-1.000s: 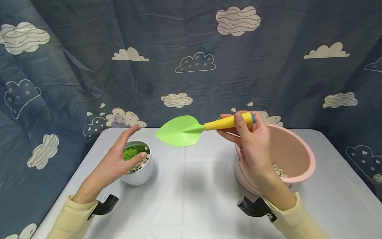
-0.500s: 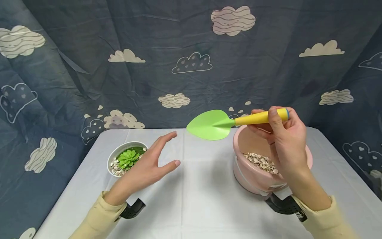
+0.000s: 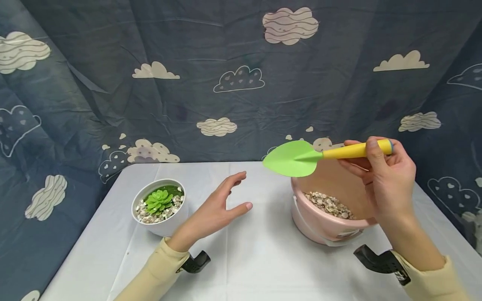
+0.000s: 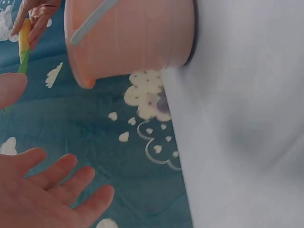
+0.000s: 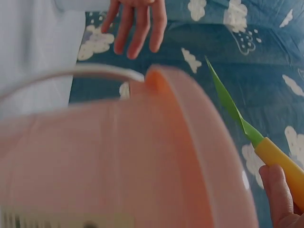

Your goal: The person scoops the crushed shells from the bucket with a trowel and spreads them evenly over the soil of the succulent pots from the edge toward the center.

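Note:
My right hand point(image 3: 391, 179) grips the yellow handle of a green-bladed garden trowel point(image 3: 295, 159), held level over the pink bucket point(image 3: 320, 228) with its blade tip pointing left. Inside the bucket lies a layer of pale pebbles or shell-like chips point(image 3: 329, 205). Fingers spread and relaxed, my left hand point(image 3: 212, 215) hovers empty between the bucket and a white pot point(image 3: 165, 228). That pot holds a green succulent point(image 3: 159, 201) among similar pale chips. In the right wrist view the trowel point(image 5: 232, 107) shows edge-on beyond the bucket's rim.
A white cloth covers the table point(image 3: 248, 267). Behind it hangs a dark blue curtain point(image 3: 180, 108) with a cloud pattern. The bucket's pale handle point(image 3: 308, 219) hangs down along its front side.
Both hands have moved to the right, the right one carrying the trowel from left of the bucket to above it. The left hand has moved away from over the white pot, uncovering the succulent.

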Demonstrator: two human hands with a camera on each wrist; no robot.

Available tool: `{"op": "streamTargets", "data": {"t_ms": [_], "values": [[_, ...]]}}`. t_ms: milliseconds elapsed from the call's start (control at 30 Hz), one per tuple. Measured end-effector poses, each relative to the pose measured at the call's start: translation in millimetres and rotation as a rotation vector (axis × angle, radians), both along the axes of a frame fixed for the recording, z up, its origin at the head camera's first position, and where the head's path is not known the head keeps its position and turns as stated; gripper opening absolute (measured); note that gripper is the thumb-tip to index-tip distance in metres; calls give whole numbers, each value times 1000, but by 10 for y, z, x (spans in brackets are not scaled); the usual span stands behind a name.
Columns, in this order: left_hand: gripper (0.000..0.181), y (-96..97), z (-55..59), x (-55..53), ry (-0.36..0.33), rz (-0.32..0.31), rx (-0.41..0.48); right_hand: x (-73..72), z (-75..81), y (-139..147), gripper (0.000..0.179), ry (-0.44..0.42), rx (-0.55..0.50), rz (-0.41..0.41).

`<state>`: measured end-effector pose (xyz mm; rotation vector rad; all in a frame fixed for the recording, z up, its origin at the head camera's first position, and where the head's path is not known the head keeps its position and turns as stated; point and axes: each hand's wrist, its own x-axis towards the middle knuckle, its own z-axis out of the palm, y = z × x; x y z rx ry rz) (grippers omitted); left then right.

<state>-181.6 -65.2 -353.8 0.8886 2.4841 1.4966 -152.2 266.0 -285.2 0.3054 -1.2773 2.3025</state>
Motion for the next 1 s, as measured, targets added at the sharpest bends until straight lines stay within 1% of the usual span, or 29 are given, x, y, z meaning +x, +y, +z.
{"op": "streamTargets", "data": {"t_ms": [167, 233, 367, 467, 533, 600, 733, 833, 1000], "values": [[62, 176, -47, -47, -57, -59, 86, 31, 7, 161, 32, -5, 2, -47], [62, 244, -54, -59, -78, -81, 104, 43, -3, 211, 34, -8, 12, -68], [63, 357, -84, -83, -108, -104, 107, 66, -50, 289, 41, -20, 49, -151], [64, 435, -115, -109, -126, -109, 104, 86, -92, 357, 47, -33, 84, -232], [64, 487, -130, -127, -139, -109, 110, 100, -119, 411, 48, -33, 110, -277], [64, 534, -147, -147, -153, -109, 119, 106, -150, 461, 47, -15, 129, -308], [63, 636, -165, -189, -175, -127, 157, 100, -215, 541, 42, 11, 168, -338], [63, 721, -150, -218, -186, -145, 172, 84, -260, 582, 40, 7, 197, -339], [64, 866, -105, -288, -182, -161, 190, 22, -313, 612, 38, 9, 238, -319]]}}
